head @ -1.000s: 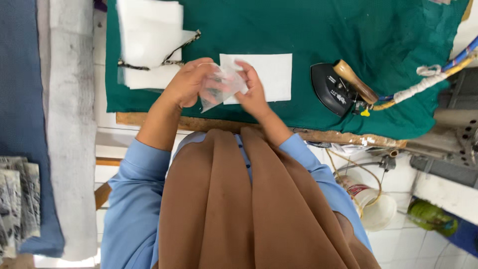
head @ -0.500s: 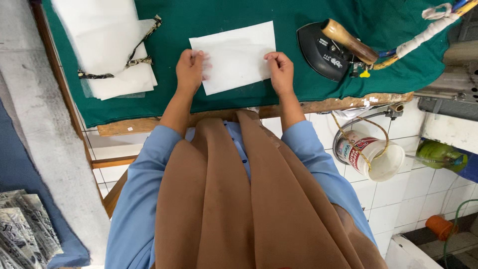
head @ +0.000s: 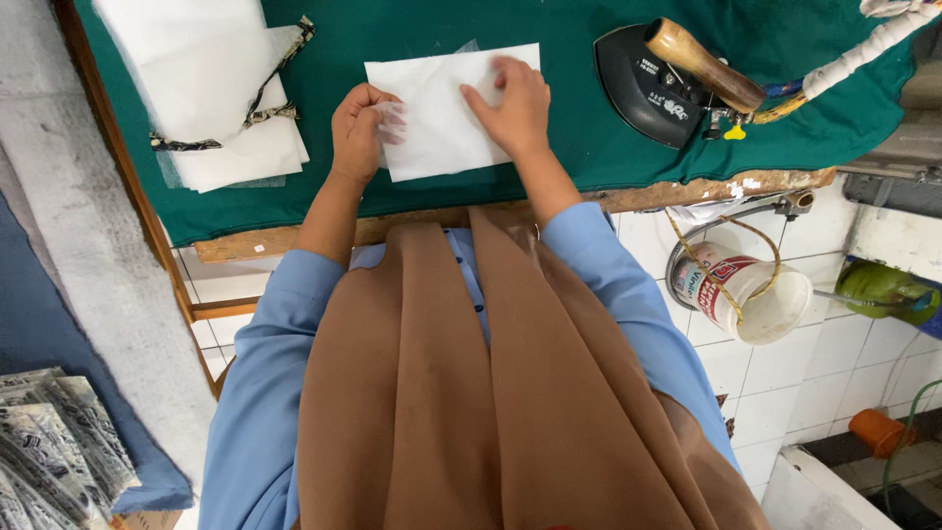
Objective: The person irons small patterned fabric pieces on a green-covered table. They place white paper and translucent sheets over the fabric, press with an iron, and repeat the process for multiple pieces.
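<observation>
A white rectangular fabric piece (head: 442,113) lies flat on the green-covered table (head: 579,147). My left hand (head: 358,132) is curled at the piece's left edge and pinches that edge between thumb and fingers. My right hand (head: 510,103) rests palm down on the upper right part of the piece, fingers spread and pressing it to the table. A thin translucent layer shows at the piece's top edge. My blue sleeves and brown scarf fill the lower view.
A black iron with a wooden handle (head: 677,74) sits right of the piece, its wrapped cord (head: 863,44) leading off right. A stack of white pieces (head: 211,108) tied with a dark patterned strip lies left. A plastic bucket (head: 751,294) hangs below the table's edge. Folded patterned cloth (head: 54,447) lies bottom left.
A second ago both hands held a small piece up above the table; then they laid flat at the white piece's two sides. Now the left pinches its edge, and the right has slid inward.
</observation>
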Tool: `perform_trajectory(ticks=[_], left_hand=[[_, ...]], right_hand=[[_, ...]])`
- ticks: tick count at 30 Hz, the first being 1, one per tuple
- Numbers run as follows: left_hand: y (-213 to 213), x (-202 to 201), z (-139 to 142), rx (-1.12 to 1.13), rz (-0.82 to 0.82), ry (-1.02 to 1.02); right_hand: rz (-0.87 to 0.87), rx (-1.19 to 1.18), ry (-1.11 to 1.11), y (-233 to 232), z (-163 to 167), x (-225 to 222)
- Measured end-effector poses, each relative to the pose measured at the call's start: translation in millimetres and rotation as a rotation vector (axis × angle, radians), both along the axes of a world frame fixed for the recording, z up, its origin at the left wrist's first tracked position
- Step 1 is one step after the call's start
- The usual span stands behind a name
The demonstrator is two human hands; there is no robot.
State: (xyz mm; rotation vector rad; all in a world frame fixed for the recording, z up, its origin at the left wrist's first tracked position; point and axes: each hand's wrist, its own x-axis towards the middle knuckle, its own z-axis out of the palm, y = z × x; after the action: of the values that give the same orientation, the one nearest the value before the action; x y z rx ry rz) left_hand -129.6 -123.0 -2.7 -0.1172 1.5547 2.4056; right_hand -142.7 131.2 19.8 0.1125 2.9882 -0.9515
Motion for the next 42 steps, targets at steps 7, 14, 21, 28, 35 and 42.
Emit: perform_trajectory(ticks=[7,14,21,28,35,42], left_hand=[[7,4,19,-0.325,0.142,0.071],[22,-10,16,-0.544,0.153,0.101],[20,1,14,-0.623,0.148,0.215],[17,2,8,-0.645,0.189,0.253],[26,-6,-3,-1.064,0.163,0.361],[20,1,-8,-1.035,0.127,0.352]], right_hand=[[-0.16,-0.609,0.014,6,-27,23],[-0.214,-0.241,0.17,38,3,23],[0.04,0.178,0.457,-17,-13,7],[-0.263,-0.264,0.186,39,-13,31],[-0.139,0.16,0.132,47,-16,34],[-0.154,-0.018,0.266,47,-22,46]])
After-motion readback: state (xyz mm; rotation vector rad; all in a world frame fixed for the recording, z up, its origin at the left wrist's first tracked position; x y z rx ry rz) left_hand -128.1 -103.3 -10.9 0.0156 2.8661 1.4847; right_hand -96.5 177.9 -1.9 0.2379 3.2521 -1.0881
